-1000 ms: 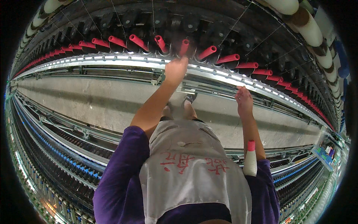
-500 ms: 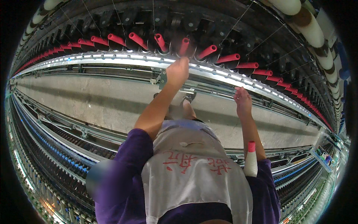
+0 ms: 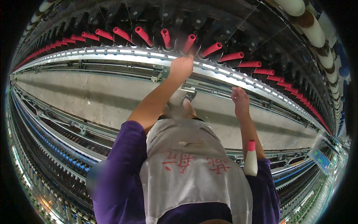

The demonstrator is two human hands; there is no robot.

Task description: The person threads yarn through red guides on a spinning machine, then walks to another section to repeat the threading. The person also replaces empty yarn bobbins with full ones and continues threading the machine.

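Left hand point(image 3: 182, 67), upper centre: grip partly concealed by the back of the hand; contact with the red tube point(image 3: 190, 43) above it unconfirmed. Right hand point(image 3: 240, 99), right of centre: anything between the fingertips too small to tell. Right forearm point(image 3: 253, 132): partly covered by the yarn cone point(image 3: 251, 164), lower right. White bobbin point(image 3: 292, 6), upper right: cut off by the top edge. Purple sleeve point(image 3: 119, 179), lower left: outer side blurred, lower part cropped. Farthest red tubes point(image 3: 31, 59), left: too small to count.

At twelve o'clock, the left hand point(image 3: 182, 67) is held by the base of a red tube point(image 3: 190, 43); near three, the right hand point(image 3: 240, 99) is poised; at four, a white-wound bobbin point(image 3: 251, 163) is seen.
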